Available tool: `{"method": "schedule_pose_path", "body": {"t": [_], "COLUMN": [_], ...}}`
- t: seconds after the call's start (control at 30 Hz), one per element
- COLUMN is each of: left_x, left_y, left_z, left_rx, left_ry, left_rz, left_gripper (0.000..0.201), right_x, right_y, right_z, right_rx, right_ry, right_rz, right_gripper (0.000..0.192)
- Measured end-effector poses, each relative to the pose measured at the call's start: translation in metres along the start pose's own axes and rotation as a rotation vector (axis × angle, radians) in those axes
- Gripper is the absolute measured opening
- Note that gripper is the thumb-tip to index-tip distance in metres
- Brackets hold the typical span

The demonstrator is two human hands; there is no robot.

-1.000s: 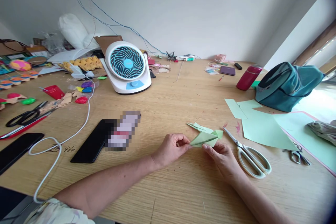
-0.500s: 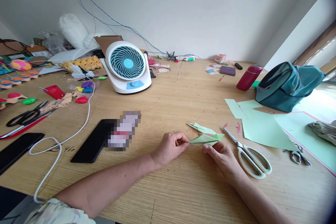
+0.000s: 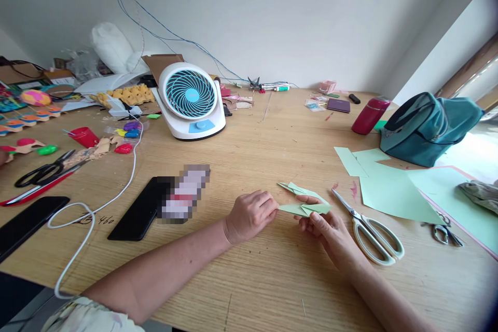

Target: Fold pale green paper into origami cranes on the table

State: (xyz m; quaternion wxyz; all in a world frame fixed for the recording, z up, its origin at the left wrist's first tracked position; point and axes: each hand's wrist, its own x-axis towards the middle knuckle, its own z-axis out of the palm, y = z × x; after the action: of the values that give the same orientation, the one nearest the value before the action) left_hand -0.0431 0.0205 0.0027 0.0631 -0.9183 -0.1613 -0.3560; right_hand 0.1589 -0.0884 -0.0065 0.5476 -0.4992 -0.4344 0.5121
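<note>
A small piece of folded light-green paper is held between both hands, just above the wooden table. My left hand is closed, its fingertips pinching the paper's pointed left end. At the other end my right hand grips the paper, thumb on the near side and fingers behind. A second folded green paper piece lies on the table right behind them, partly hidden by my right hand's fingers. Scissors with white handles rest to the right of my right hand, blades pointing away.
Green paper sheets lie at right, near a teal bag and red bottle. A white fan stands at back left. Black phone, white cable and black-handled scissors lie at left.
The folded paper has been turned and looks flatter now. My left hand has rolled over, its back now facing up, and my right fingers have spread behind the paper.
</note>
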Motion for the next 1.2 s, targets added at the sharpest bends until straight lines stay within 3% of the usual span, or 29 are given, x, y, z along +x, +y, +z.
{"method": "schedule_pose_path", "body": {"t": [0.1, 0.23, 0.33, 0.5, 0.63, 0.73, 1.03, 1.2], "left_x": [0.0, 0.0, -0.001, -0.003, -0.002, -0.002, -0.001, 0.003], "left_y": [0.001, 0.001, 0.001, 0.004, 0.005, 0.008, 0.016, 0.017], "left_z": [-0.001, 0.0, 0.001, -0.002, -0.007, -0.007, 0.004, 0.001], "left_rx": [0.078, 0.026, -0.098, -0.334, -0.55, -0.661, -0.723, -0.819], "left_ry": [-0.013, -0.054, -0.09, -0.115, -0.125, -0.125, -0.126, -0.14], "left_rz": [0.06, 0.011, -0.055, -0.129, -0.196, -0.28, -0.535, -0.606], "left_gripper": [0.016, 0.013, 0.017, 0.044, 0.054, 0.046, 0.026, 0.021], "right_x": [-0.001, -0.001, 0.002, 0.007, 0.007, 0.007, 0.005, 0.006], "right_y": [-0.002, -0.005, -0.004, 0.001, 0.001, 0.0, 0.005, 0.005], "right_z": [0.001, 0.003, 0.003, 0.002, 0.003, 0.004, 0.007, 0.005], "right_rx": [0.008, 0.044, 0.041, -0.033, -0.081, -0.092, -0.09, -0.089], "right_ry": [0.02, 0.015, 0.021, 0.06, 0.078, 0.107, 0.069, 0.029], "right_rz": [0.03, 0.014, -0.005, -0.052, -0.066, -0.073, -0.084, -0.081], "right_gripper": [0.05, 0.05, 0.05, 0.055, 0.052, 0.051, 0.045, 0.045]}}
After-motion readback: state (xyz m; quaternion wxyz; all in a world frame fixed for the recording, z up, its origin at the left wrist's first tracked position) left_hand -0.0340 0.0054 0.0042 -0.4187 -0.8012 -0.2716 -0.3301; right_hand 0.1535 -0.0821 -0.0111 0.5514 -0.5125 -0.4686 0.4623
